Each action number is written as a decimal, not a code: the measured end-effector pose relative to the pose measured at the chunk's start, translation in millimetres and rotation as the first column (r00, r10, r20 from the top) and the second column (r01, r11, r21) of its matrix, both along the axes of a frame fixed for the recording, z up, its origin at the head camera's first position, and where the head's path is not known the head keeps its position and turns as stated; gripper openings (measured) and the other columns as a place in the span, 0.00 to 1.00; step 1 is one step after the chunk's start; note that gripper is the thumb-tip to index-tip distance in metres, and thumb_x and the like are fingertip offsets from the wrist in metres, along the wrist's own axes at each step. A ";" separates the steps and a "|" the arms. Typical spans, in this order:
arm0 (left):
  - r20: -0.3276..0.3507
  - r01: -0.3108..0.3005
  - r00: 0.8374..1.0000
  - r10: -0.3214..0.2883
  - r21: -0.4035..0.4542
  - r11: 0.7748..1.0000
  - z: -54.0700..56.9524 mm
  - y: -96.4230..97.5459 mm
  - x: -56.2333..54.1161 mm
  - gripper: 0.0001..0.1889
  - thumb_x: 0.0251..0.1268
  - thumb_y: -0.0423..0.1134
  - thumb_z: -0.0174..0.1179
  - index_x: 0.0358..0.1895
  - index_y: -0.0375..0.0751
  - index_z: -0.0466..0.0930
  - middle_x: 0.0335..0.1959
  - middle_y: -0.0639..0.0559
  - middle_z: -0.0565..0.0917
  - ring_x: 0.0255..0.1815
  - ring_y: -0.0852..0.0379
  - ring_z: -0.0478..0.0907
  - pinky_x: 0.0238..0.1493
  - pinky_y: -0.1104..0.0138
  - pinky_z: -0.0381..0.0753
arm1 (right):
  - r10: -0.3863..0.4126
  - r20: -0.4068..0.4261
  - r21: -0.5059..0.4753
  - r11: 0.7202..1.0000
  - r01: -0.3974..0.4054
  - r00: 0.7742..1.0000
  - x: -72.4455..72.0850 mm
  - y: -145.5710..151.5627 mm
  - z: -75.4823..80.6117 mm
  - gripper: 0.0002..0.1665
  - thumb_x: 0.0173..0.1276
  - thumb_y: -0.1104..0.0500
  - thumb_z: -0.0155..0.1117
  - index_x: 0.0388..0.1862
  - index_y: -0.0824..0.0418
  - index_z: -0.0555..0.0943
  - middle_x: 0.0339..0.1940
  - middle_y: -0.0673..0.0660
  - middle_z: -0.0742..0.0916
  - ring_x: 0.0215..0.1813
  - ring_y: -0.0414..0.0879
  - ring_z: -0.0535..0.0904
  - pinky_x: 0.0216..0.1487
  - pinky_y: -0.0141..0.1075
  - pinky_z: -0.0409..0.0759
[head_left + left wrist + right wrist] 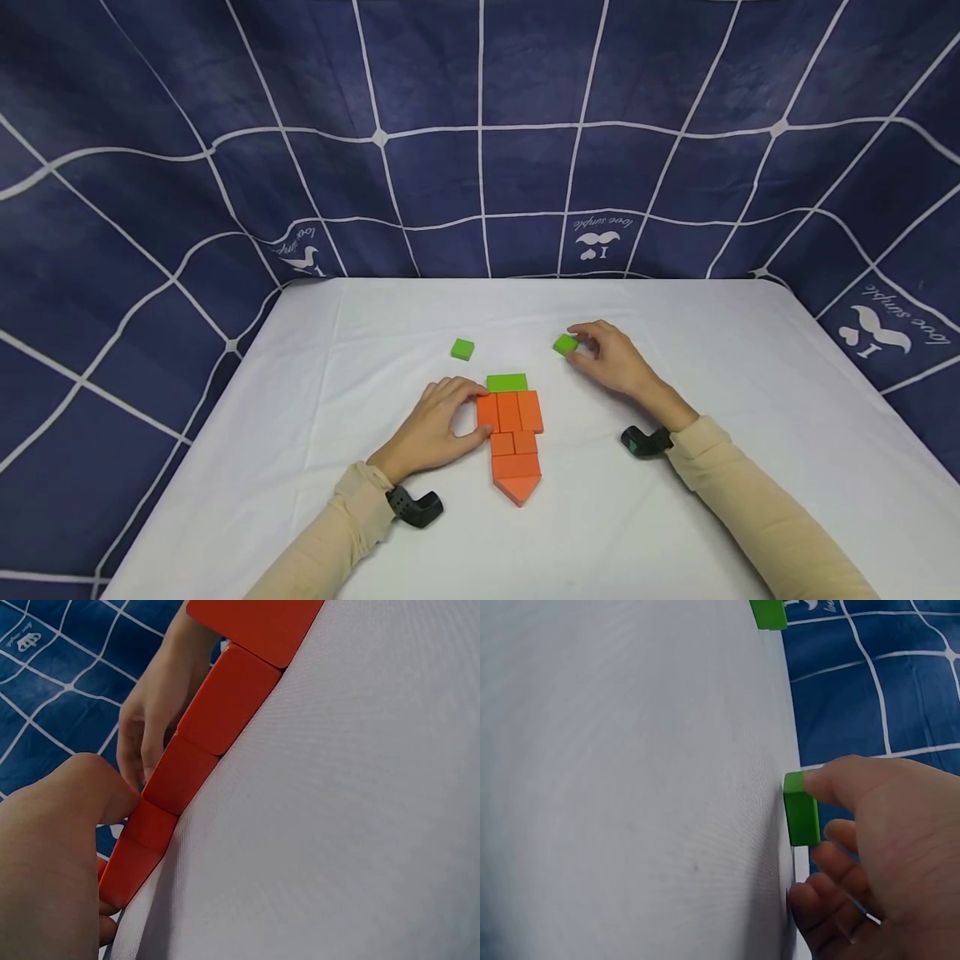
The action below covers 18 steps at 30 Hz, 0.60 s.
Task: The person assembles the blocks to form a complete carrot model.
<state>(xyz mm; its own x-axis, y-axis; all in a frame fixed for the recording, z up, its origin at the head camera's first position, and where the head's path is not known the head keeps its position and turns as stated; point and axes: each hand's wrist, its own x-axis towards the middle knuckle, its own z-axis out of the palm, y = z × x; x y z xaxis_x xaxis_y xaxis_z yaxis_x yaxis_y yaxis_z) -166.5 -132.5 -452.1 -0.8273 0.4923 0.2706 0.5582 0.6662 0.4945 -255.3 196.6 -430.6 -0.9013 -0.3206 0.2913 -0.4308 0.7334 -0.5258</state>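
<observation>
In the head view, orange wooden blocks [517, 465] lie side by side in an arrow-like shape, a pointed block at the near end. A green rectangular block [507, 382] lies against their far edge. My left hand [431, 429] holds the leftmost orange block [488, 412] of the upper row, index finger at its far end and thumb at its near end. To the right, my right hand [611, 360] pinches a small green block [565, 344] between thumb and index finger; the right wrist view shows the thumb on that green block [802, 814].
Another small green block [462, 349] lies beyond the left hand on the white-covered table [360, 350]. A dark blue checked cloth [420, 175] hangs behind the table and at both sides. Each wrist wears a black device [417, 507].
</observation>
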 end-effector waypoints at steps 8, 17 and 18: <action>-0.034 0.006 0.999 -0.005 0.019 1.000 0.1 -0.2 0.4 0.25 0.63 0.51 0.69 0.61 0.48 0.79 0.58 0.56 0.81 0.60 0.56 0.74 0.63 0.57 0.70 | -0.001 0.029 0.005 1.000 0.001 1.000 -1.3 -3.3 -0.7 0.22 0.66 0.60 0.73 0.57 0.66 0.85 0.41 0.59 0.86 0.40 0.50 0.78 0.43 0.41 0.77; -0.007 -0.003 1.000 0.003 -0.003 1.000 -0.4 0.2 -0.3 0.24 0.65 0.53 0.67 0.62 0.50 0.78 0.58 0.58 0.81 0.59 0.58 0.74 0.64 0.57 0.69 | 0.082 0.058 -0.040 0.996 -0.080 0.995 7.3 -20.5 5.5 0.21 0.67 0.58 0.71 0.58 0.62 0.85 0.41 0.56 0.85 0.39 0.46 0.76 0.40 0.37 0.75; -0.005 -0.003 1.000 0.003 -0.003 1.000 -0.5 0.3 -0.2 0.24 0.65 0.53 0.68 0.62 0.50 0.78 0.58 0.58 0.81 0.59 0.58 0.74 0.64 0.58 0.69 | 0.097 0.059 -0.044 0.995 -0.094 0.994 8.3 -22.6 5.6 0.21 0.67 0.58 0.72 0.58 0.61 0.85 0.41 0.55 0.85 0.38 0.46 0.76 0.40 0.37 0.75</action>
